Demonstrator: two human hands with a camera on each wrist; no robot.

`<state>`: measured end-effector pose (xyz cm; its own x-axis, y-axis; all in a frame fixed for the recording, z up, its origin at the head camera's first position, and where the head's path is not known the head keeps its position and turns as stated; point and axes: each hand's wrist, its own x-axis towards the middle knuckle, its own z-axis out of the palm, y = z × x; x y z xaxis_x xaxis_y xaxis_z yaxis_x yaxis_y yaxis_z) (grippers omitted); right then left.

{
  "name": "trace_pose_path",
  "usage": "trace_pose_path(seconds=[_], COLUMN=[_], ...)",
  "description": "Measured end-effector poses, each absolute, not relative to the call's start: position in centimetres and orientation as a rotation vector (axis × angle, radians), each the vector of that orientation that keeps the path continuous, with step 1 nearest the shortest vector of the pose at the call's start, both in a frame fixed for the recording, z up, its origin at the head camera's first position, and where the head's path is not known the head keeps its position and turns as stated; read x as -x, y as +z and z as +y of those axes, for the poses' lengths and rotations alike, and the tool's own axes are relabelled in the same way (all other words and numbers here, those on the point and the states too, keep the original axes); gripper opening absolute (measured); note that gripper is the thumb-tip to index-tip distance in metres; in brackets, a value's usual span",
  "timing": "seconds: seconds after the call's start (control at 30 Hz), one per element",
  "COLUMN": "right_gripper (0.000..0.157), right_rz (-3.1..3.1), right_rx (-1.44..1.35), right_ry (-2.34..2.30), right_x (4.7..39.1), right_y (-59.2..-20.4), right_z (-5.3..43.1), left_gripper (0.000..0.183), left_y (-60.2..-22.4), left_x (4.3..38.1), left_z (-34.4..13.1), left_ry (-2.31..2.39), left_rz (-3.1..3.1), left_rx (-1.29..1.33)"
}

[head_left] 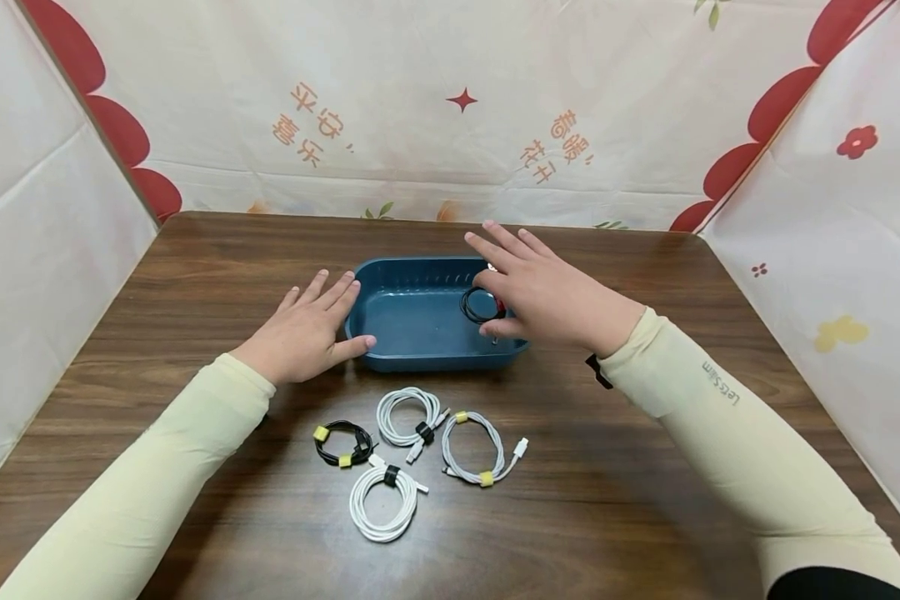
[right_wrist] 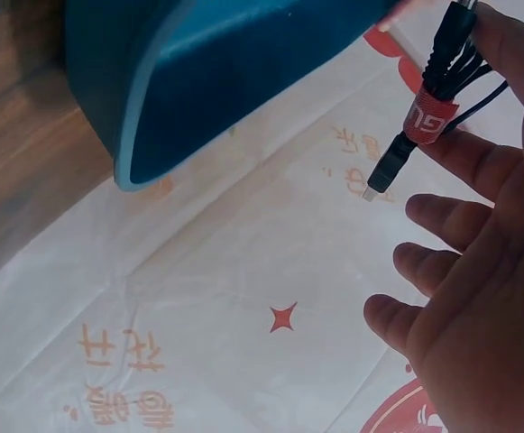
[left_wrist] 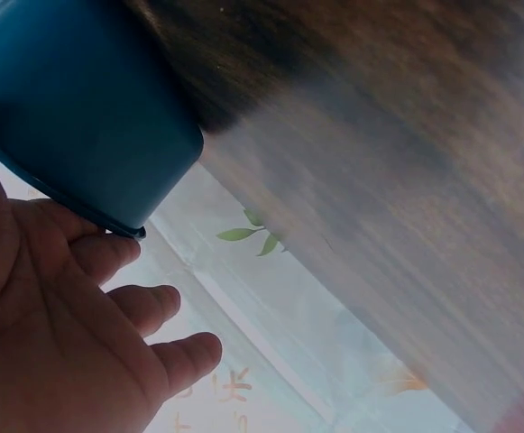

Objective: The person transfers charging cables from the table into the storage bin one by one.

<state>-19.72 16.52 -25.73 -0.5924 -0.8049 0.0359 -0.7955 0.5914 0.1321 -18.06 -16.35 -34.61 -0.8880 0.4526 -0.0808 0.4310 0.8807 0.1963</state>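
Head view: I see two sleeved arms stretched over a brown table.
Left hand: straight, spread fingers touching the blue tray at its left end.
Right hand: thumb and forefinger pinching a black cable over the tray's right end.
Tabletop: four coiled cables nearer me.

Four cables before the tray

Glossy plastic tray, satin wood-grain tabletop, creased cloth backdrop, smooth plastic cables
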Motion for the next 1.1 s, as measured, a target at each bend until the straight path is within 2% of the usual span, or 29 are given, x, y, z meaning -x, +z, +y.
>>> trace_pose_path(seconds=[0.47,0.8,1.1], right_gripper=[0.053,0.051,0.054], right_rz=[-2.748,-2.766,-2.846], right_rx=[-1.432,-1.491,-1.502], right_ry=[-0.157,-0.195,-0.262], right_x=[22.2,24.2,26.0], right_y=[-26.2,-27.3,-28.3], right_z=[14.8,12.3,10.0], left_gripper=[0.095,0.096,0.095], left_y=[-34.5,-34.7,-34.8], left_x=[18.2,18.2,18.3], left_z=[-16.3,-16.5,-16.4], left_ry=[0.252,0.249,0.254], left_rz=[2.921,2.926,2.932], left_rx=[-0.687,-0.667,-0.679])
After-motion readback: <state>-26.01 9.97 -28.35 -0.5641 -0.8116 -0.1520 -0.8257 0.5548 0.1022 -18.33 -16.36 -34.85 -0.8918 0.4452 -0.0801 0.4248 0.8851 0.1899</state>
